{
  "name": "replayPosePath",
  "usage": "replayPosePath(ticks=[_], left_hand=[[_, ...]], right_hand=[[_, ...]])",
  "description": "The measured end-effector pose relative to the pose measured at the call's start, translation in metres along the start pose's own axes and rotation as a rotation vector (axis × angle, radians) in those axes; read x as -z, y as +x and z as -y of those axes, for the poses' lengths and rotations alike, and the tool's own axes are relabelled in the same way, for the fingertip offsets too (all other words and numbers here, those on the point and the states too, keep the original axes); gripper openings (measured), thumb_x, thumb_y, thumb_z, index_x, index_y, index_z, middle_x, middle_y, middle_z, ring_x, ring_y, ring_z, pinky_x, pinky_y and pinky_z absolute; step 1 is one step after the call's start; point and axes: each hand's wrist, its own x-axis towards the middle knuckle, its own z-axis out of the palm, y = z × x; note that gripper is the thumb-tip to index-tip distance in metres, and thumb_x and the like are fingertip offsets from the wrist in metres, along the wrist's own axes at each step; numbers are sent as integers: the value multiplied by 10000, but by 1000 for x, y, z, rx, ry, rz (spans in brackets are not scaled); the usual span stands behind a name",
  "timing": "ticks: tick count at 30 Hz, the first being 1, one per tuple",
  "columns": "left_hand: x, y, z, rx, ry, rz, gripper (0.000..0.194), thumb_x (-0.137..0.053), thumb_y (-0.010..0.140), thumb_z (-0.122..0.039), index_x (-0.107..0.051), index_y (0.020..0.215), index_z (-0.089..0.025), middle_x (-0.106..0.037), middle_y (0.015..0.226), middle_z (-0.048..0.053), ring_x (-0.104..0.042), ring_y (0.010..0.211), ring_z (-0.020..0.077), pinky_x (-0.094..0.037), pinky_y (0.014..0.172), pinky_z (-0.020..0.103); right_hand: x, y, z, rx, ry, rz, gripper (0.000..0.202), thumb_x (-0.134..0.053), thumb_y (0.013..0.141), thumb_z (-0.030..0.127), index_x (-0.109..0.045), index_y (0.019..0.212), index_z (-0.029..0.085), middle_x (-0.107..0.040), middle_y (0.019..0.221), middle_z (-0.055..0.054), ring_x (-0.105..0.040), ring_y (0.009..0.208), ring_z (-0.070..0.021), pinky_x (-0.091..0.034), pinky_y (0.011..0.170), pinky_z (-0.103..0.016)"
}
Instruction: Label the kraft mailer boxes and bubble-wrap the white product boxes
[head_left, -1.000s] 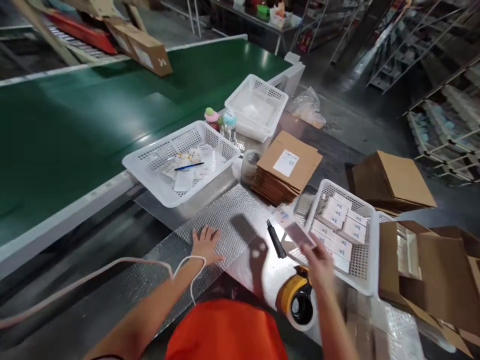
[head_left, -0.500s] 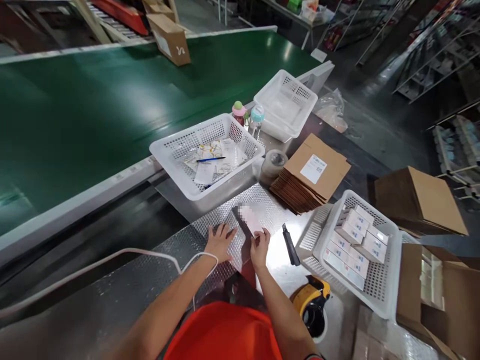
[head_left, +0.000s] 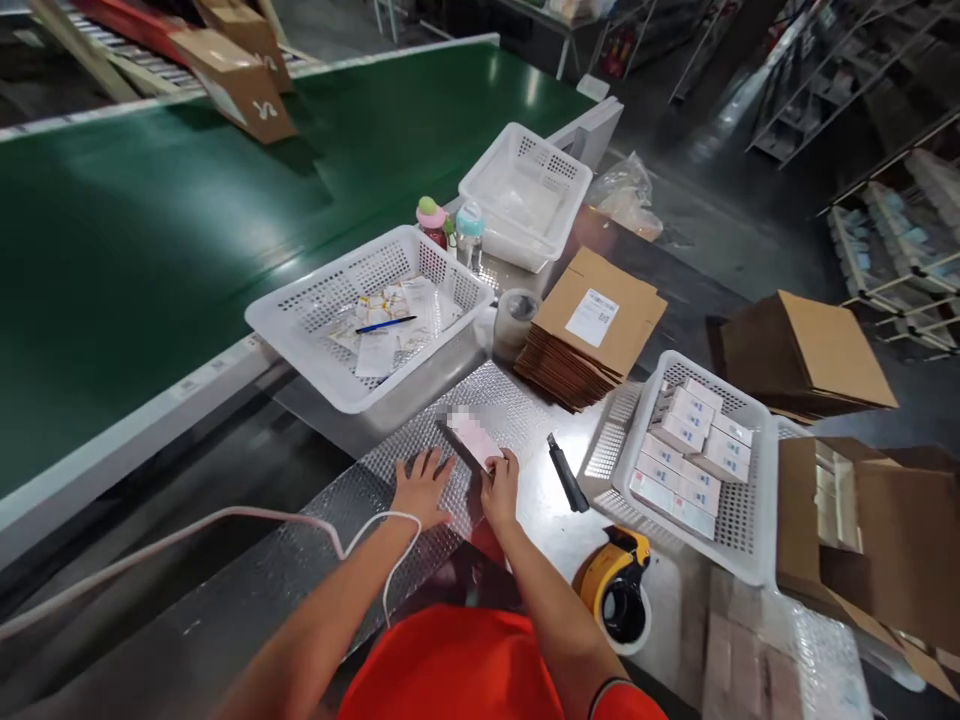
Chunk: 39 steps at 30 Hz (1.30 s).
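My left hand (head_left: 421, 490) lies flat with its fingers spread on a sheet of bubble wrap (head_left: 491, 385). A white cord (head_left: 285, 514) crosses over that wrist. My right hand (head_left: 501, 488) pinches the near end of a slim, pale pink rectangular item (head_left: 474, 440) between thumb and fingers. The item rests on or just above the bubble wrap; its far end is blurred out, so its exact kind is unclear. Right of this hand, a black box cutter (head_left: 567, 474) lies on the metal table. A yellow tape dispenser (head_left: 616, 590) stands nearer to me.
A white basket (head_left: 300, 385) holds papers and a blue pen. Flattened cartons (head_left: 634, 300) are stacked beside a tape roll (head_left: 516, 318). Another basket (head_left: 763, 500) holds small white boxes. An open carton (head_left: 799, 540) stands at right. A green conveyor (head_left: 360, 130) runs behind.
The view has shifted, so most things sit further left in it. The pale pink item shows more of its pink face and less of a dark side. My hands keep nearly the same pose.
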Motion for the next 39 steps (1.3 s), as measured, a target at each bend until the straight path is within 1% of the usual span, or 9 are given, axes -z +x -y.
replayPosePath(ticks=[8,11,15,18,20,25,31,36,39], left_hand=[[-2,-8,-3,-7,100,0,954,-702,719,-480,-273,1537,-241,-204,1627,163,-200,1465,412,-216,1092,682],[-4,-6,4,-41,126,-2,916,-674,735,-506,-302,1528,-236,-238,1616,172,-232,1452,417,-270,1072,660],[-5,-2,14,-104,104,20,878,-665,739,-453,-318,1522,-259,-260,1613,150,-277,1434,422,-335,1037,634],[-4,-4,15,-100,123,11,897,-666,727,-338,-282,1534,-258,-242,1621,116,-260,1456,390,-311,1076,612],[-1,-7,14,-97,132,18,884,-641,732,-282,-277,1536,-250,-204,1629,80,-229,1479,352,-272,1123,577],[8,-8,11,-98,90,65,882,-637,725,-261,-285,1534,-242,-154,1630,63,-198,1496,322,-253,1152,546],[4,-1,14,-72,40,31,901,-678,734,-245,-267,1536,-266,-139,1638,72,-187,1499,305,-206,1168,555],[12,4,18,-83,-83,5,770,-616,785,-245,-345,1505,-282,-237,1621,94,-268,1460,329,-268,1115,598],[20,6,21,-102,-128,-55,659,-604,797,-247,-460,1440,-260,-380,1565,118,-377,1387,337,-282,1088,611]], right_hand=[[21,0,14,89,-223,86,258,-638,809,171,-628,1065,204,-484,1352,-134,-461,1247,-275,-420,1023,-461],[92,18,-1,152,-318,-82,281,-593,867,252,-621,1142,208,-473,1379,-138,-456,1272,-266,-427,1029,-446],[239,48,-48,-168,-623,-297,341,-397,926,194,-597,1194,131,-556,1262,-171,-487,1228,-253,-405,1050,-434],[318,71,-87,-371,-824,-212,493,-411,884,144,-488,1369,96,-426,1453,-210,-411,1313,-299,-355,1082,-460],[339,84,-106,-437,-884,-141,581,-435,864,130,-424,1444,151,-275,1575,-178,-312,1395,-345,-319,1092,-520],[331,94,-132,-474,-1027,-11,552,-350,926,157,-377,1475,198,-194,1626,-115,-130,1484,-318,-216,1116,-575],[338,100,-133,-236,-1108,-45,332,-405,908,120,-599,1177,140,-617,1262,-183,-500,1251,-266,-339,1019,-437],[343,88,-99,-98,-920,-303,293,-509,894,287,-595,1140,153,-664,963,-139,-598,901,-267,-425,741,-351],[294,65,-52,75,-600,-489,345,-563,873,427,-581,1095,163,-614,867,-72,-556,751,-216,-429,701,-333]])
